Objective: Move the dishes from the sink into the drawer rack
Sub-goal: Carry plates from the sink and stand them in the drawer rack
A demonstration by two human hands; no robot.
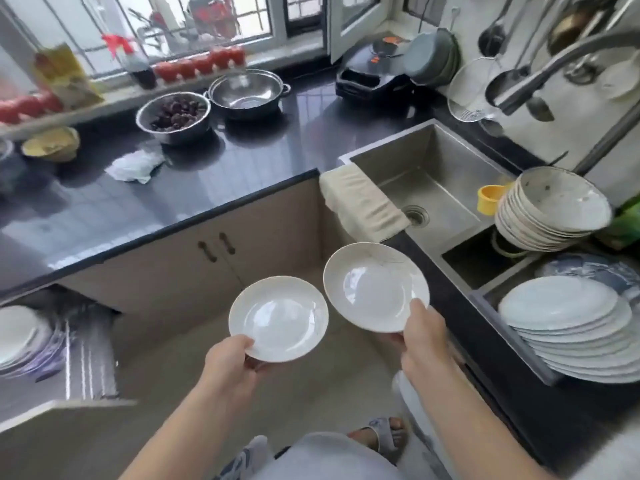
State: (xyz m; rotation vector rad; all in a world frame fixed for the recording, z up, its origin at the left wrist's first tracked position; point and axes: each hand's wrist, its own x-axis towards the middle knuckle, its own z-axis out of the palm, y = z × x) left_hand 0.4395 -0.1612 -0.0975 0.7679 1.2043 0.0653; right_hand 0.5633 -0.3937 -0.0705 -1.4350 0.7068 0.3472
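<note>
The left hand (230, 358) pinches a white plate (278, 318) by its seven-o'clock rim. The right hand (426, 337) grips a second plate (375, 287) at five o'clock.

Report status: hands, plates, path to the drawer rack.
Left hand and right hand each grip a white plate, left plate, right plate. Drawer rack open at left, some plates already in. Nothing blocking.

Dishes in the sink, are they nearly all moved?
Not nearly. A few plates already sit in the drawer rack. Both hands, left and right, each hold a white plate. The stacked white plates and speckled bowls remain at the sink.
</note>
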